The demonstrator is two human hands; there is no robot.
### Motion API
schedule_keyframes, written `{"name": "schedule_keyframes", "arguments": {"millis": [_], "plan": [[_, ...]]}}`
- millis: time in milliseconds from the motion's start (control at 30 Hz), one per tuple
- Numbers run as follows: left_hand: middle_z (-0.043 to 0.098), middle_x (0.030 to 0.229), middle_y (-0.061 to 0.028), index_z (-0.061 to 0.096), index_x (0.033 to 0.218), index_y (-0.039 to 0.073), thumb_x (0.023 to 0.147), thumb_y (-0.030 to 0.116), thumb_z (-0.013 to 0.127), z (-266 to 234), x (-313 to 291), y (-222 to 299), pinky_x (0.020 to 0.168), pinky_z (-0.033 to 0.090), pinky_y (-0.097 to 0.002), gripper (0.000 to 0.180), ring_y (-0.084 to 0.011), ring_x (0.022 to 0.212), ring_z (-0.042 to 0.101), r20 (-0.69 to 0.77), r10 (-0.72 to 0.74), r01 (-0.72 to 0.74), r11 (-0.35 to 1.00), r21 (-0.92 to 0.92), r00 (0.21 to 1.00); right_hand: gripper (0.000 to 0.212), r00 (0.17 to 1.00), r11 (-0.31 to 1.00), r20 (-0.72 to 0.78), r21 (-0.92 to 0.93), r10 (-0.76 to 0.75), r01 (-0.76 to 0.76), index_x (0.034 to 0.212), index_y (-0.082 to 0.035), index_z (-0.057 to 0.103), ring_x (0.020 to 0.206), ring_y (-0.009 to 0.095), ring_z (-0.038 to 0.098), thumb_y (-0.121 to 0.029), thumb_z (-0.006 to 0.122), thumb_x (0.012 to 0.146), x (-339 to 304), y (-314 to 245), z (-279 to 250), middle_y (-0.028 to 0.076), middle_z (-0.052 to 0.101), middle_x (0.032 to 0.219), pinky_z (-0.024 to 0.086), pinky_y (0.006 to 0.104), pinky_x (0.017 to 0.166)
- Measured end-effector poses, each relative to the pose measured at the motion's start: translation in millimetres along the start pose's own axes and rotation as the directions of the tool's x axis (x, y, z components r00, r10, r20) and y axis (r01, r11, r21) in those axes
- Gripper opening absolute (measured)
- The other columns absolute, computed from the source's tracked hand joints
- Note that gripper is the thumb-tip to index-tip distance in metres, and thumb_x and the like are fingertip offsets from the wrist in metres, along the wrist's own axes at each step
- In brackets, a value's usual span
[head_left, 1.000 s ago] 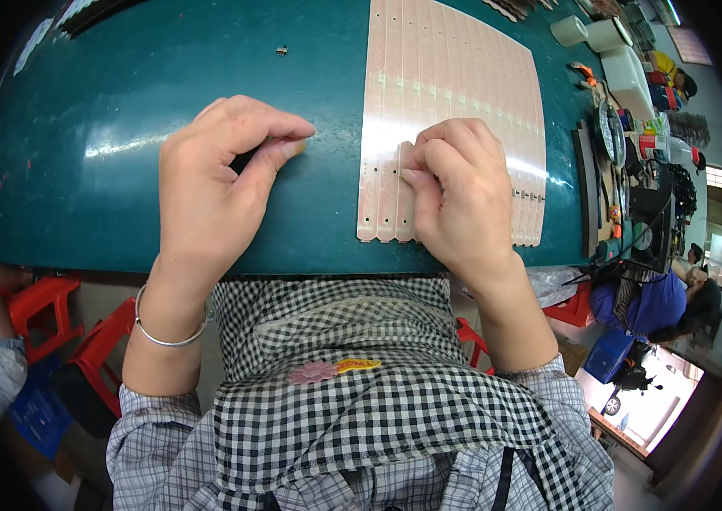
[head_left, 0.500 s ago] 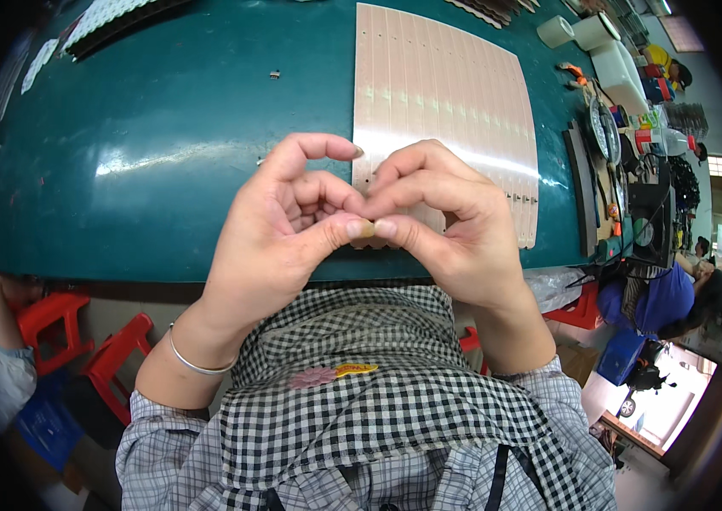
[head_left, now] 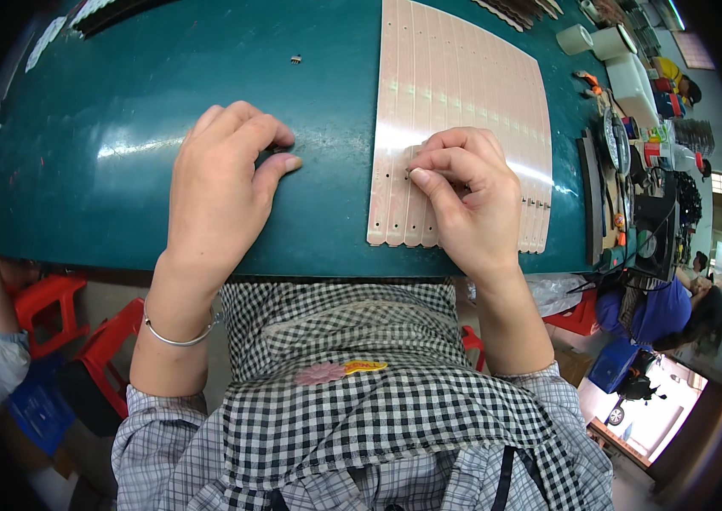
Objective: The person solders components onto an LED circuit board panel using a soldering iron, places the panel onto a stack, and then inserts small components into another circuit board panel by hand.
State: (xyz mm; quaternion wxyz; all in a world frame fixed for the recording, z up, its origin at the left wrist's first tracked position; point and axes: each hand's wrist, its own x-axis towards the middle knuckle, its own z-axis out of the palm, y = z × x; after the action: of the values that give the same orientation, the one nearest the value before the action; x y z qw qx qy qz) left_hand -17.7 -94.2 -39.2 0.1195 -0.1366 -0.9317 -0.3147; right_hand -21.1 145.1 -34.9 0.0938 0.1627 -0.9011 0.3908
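On the right of the table lies a pale pinkish panel of joined narrow strips (head_left: 425,94), with small holes near its front edge. Above its left part, my right hand (head_left: 476,200) pinches a tiny metal component (head_left: 409,173) between thumb and forefinger. To the left, my left hand (head_left: 220,175) is lowered to the table, thumb and forefinger curled round a small dark component (head_left: 277,150), mostly hidden by the fingers. Another loose component (head_left: 295,60) with short pins lies farther back. Several similar small parts (head_left: 536,204) sit in a row at the panel's right.
The green tabletop (head_left: 123,204) runs under everything. Along its right side are a dark bar (head_left: 589,200), orange-handled pliers (head_left: 587,81), white rolls (head_left: 575,39) and a plastic bottle (head_left: 684,158). Red stools (head_left: 50,307) stand below at left; other people are at the far right.
My hands were together over the panel's left edge and have parted. The left went left to the loose component on the table; the right moved right over the panel, still pinching a component.
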Motion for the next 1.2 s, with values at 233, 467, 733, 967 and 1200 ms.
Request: {"name": "schedule_keyframes", "arguments": {"millis": [233,467,733,967,1200], "plan": [[0.061,0.082,-0.0083,0.062,0.083,0.001,0.071,0.001,0.075,4,-1,-1,0.068,0.049,-0.037,0.017,-0.0281,0.078,0.059,-0.08,-0.087,0.076,0.987,-0.138,0.993,0.009,0.999,0.995,0.002,-0.089,-0.035,0.035,0.074,-0.003,0.067,0.089,0.025,0.057,0.002,0.071,0.069,1,-1,6,0.005,0.063,0.085,0.043,0.0354,0.08],[0.06,0.083,-0.0075,0.063,0.087,-0.001,0.072,-0.001,0.074,4,-3,-9,0.064,0.046,-0.0301,0.018,-0.0201,0.069,0.055,-0.082,-0.051,0.043,0.994,-0.101,0.995,0.009,0.998,0.992,0.022,-0.112,-0.056,0.058,0.074,-0.003,0.067,0.09,0.025,0.057,0.002,0.071,0.068,1,-2,6,0.005,0.063,0.085,0.042,0.0354,0.081],[0.061,0.082,-0.0086,0.064,0.087,-0.001,0.077,-0.002,0.07,3,-4,-10,0.064,0.046,-0.0284,0.012,-0.0197,0.069,0.057,-0.104,-0.025,0.012,0.993,-0.117,0.994,0.011,0.965,0.919,0.038,-0.297,-0.261,0.26,0.072,-0.007,0.065,0.088,0.026,0.056,-0.001,0.072,0.066,2,-7,10,0.004,0.061,0.083,0.04,0.0371,0.08],[0.063,0.081,-0.0038,0.064,0.088,-0.001,0.089,0.005,0.065,-8,-6,7,0.066,0.045,-0.0242,0.006,-0.0108,0.071,0.054,-0.006,-0.255,0.194,0.753,-0.629,0.967,0.013,0.977,0.949,0.063,-0.232,-0.204,0.213,0.075,-0.007,0.066,0.089,0.026,0.057,-0.001,0.073,0.066,5,-4,0,0.004,0.061,0.083,0.042,0.037,0.08],[0.062,0.087,-0.0061,0.06,0.094,0.0,0.095,0.011,0.061,7,-11,35,0.067,0.044,-0.0223,0.011,-0.0089,0.07,0.05,0.502,-0.213,0.491,-0.11,-0.864,0.838,0.023,0.963,0.958,-0.069,0.106,-0.262,0.268,0.084,-0.005,0.07,0.083,0.025,0.059,0.001,0.077,0.063,7,-33,-12,0.007,0.064,0.087,0.048,0.034,0.071]]}}
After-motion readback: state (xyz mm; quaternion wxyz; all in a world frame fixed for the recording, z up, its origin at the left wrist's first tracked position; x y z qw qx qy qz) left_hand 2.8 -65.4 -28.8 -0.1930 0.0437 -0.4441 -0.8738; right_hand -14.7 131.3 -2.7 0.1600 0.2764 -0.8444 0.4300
